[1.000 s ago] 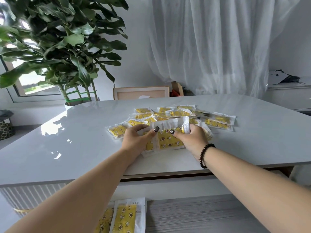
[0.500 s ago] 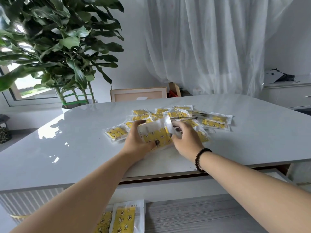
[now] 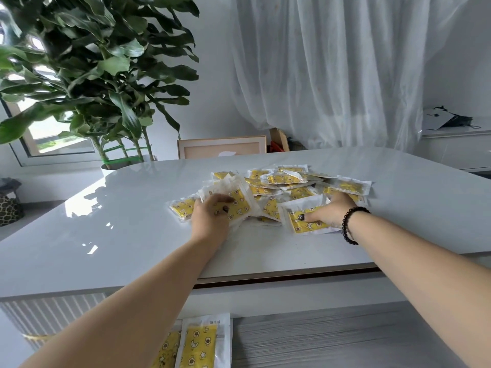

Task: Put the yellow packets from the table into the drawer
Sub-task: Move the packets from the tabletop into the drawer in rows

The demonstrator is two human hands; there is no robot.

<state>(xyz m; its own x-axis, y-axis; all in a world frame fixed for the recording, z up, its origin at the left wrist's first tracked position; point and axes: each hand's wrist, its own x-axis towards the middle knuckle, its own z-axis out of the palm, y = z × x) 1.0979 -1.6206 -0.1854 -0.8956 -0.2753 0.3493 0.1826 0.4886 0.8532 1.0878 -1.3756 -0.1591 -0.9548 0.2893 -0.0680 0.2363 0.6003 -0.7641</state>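
Gathering step in hand, judged from the scene: left hand (image 3: 210, 217) curled round a tilted bunch of clear-edged yellow plastic packets (image 3: 233, 200), thumb across the front, bunch lifted off the glossy white bench (image 3: 127, 229) at the left of the heap; right hand (image 3: 328, 212) lying on a single flat yellow packet with star and moon print (image 3: 305, 223) at the near right of the heap, thumb on its face, fingers spread toward the packets behind, grip not yet closed as far as can be told; loose heap of yellow packets (image 3: 289, 181) spread across the middle of the bench, most of the job still to do; open grey wood-grain drawer (image 3: 332, 338) below the near edge, two yellow packets (image 3: 199, 343) already lying at its left.

Next move, as a judgement: closing the right hand on the flat packet, joining it to the bunch, then lowering both to the drawer; thin slippery wrappers likely to slide apart unless squeezed together.

Against half a second ago: right hand no longer at the shared bunch but out to the right on a fresh packet; left hand alone carrying the bunch.
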